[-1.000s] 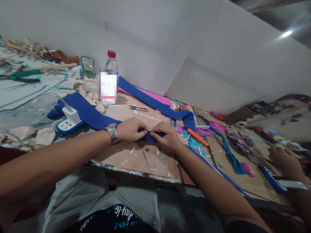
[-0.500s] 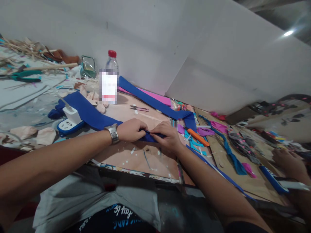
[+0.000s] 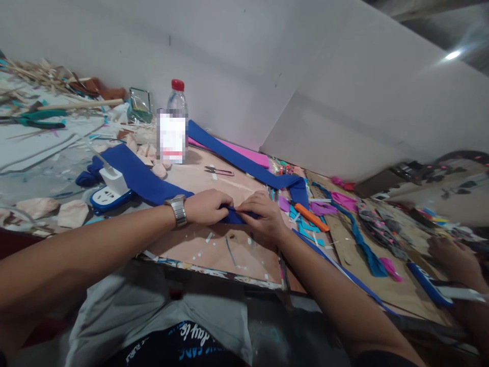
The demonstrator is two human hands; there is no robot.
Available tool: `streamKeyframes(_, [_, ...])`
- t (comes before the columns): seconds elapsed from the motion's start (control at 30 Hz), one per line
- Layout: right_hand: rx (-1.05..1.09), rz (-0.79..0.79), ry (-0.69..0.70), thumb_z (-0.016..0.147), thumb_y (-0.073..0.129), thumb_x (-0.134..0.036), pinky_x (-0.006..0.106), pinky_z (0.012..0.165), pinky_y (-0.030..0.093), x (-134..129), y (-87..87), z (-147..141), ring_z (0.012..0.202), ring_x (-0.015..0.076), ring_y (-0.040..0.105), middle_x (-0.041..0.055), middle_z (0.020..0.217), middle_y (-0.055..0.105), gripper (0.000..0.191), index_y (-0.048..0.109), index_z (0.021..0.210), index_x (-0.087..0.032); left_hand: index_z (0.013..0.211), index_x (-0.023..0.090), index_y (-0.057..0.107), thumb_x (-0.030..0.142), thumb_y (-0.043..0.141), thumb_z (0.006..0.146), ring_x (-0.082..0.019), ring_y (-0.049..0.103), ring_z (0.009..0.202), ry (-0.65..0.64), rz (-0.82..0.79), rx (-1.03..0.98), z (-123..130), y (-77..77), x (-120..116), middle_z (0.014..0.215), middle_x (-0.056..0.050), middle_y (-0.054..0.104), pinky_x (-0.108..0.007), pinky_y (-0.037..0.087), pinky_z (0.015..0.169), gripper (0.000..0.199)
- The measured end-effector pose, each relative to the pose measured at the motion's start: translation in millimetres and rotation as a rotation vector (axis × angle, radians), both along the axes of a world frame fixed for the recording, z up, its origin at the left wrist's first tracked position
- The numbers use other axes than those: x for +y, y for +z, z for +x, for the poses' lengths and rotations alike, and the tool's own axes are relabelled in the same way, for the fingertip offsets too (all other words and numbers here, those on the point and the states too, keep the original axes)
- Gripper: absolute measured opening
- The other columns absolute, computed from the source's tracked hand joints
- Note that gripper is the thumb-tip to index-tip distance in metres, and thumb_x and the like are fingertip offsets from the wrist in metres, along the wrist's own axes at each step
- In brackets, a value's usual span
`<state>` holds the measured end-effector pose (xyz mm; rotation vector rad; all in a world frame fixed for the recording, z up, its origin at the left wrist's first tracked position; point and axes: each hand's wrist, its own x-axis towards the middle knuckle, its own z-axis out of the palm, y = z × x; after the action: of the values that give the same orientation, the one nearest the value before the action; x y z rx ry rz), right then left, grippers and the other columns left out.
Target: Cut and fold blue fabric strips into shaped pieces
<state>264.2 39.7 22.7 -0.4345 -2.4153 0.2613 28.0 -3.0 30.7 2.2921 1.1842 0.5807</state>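
Note:
A long strip of blue fabric runs across the worktable and passes under both hands. My left hand, with a metal watch at the wrist, pinches the strip from the left. Close beside it, my right hand grips the same fabric between thumb and fingers. A short folded stretch shows between the two hands; how it is folded is hard to make out. Beyond the hands lies a pair of thread snips. The strip's far part bends back along the wall over a pink piece.
A red-capped bottle stands near the wall. On the left are a power strip, green-handled pliers and fabric scraps. An orange cutter lies to the right. Another person's hand is at the far right.
Both hands keep nearly the same place and hold on the blue fabric. The view has shifted very slightly.

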Motion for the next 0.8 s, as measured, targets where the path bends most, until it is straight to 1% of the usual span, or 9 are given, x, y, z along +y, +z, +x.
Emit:
streamKeyframes(0.13, [-0.028, -0.005, 0.012, 0.097, 0.069, -0.028, 0.044, 0.087, 0.049, 1.3, 0.4, 1.2, 0.083, 0.0213, 0.073, 0.0045, 0.087, 0.082, 0.011, 0.079, 0.099, -0.028, 0.094, 0.018, 0.075, 0.017, 0.049, 0.087, -0.020, 0.065, 0.080, 0.003, -0.012, -0.038, 0.1, 0.0, 0.3, 0.090, -0.005, 0.077, -0.030, 0.044, 0.074, 0.026])
streamKeyframes(0.2, [-0.029, -0.014, 0.010, 0.098, 0.068, -0.030, 0.045, 0.088, 0.050, 2.0, -0.1, 1.9, 0.083, 0.0214, 0.073, 0.0045, 0.087, 0.081, 0.012, 0.080, 0.099, -0.028, 0.089, 0.017, 0.073, 0.023, 0.048, 0.093, -0.019, 0.063, 0.076, 0.004, -0.020, -0.058, -0.1, -0.7, 0.8, 0.085, -0.005, 0.075, -0.031, 0.043, 0.070, 0.026])
streamKeyframes(0.3, [-0.024, -0.015, 0.017, 0.098, 0.069, -0.030, 0.045, 0.089, 0.050, 1.4, -0.1, 1.8, 0.085, 0.0217, 0.073, 0.0042, 0.089, 0.082, 0.012, 0.080, 0.100, -0.029, 0.085, 0.016, 0.070, 0.033, 0.047, 0.100, -0.019, 0.061, 0.072, 0.011, -0.017, -0.077, 0.1, -2.4, 1.3, 0.080, -0.005, 0.072, -0.031, 0.040, 0.067, 0.032])
streamKeyframes(0.4, [-0.028, -0.021, -0.014, 0.097, 0.070, -0.032, 0.045, 0.089, 0.049, -0.7, 0.8, 0.3, 0.085, 0.0226, 0.072, 0.0047, 0.088, 0.081, 0.010, 0.080, 0.100, -0.029, 0.089, 0.017, 0.070, 0.031, 0.051, 0.098, -0.018, 0.062, 0.074, 0.012, -0.017, -0.086, 0.9, -2.9, 0.8, 0.082, -0.004, 0.072, -0.029, 0.040, 0.068, 0.026])
streamKeyframes(0.5, [-0.021, -0.030, -0.055, 0.097, 0.072, -0.035, 0.044, 0.087, 0.048, -2.0, 1.3, -1.1, 0.082, 0.0225, 0.072, 0.0053, 0.085, 0.080, 0.011, 0.080, 0.099, -0.027, 0.091, 0.017, 0.070, 0.030, 0.052, 0.098, -0.017, 0.062, 0.072, 0.020, -0.023, -0.095, 1.7, -1.6, -0.6, 0.082, -0.003, 0.073, -0.029, 0.040, 0.067, 0.023])
streamKeyframes(0.8, [-0.001, -0.009, -0.069, 0.096, 0.073, -0.031, 0.044, 0.085, 0.049, -1.3, -0.4, -2.3, 0.082, 0.0220, 0.071, 0.0047, 0.086, 0.080, 0.008, 0.078, 0.097, -0.026, 0.092, 0.017, 0.071, 0.029, 0.055, 0.095, -0.016, 0.061, 0.069, 0.055, 0.030, -0.096, 3.8, -1.1, -2.8, 0.080, -0.003, 0.073, -0.029, 0.037, 0.065, 0.021])
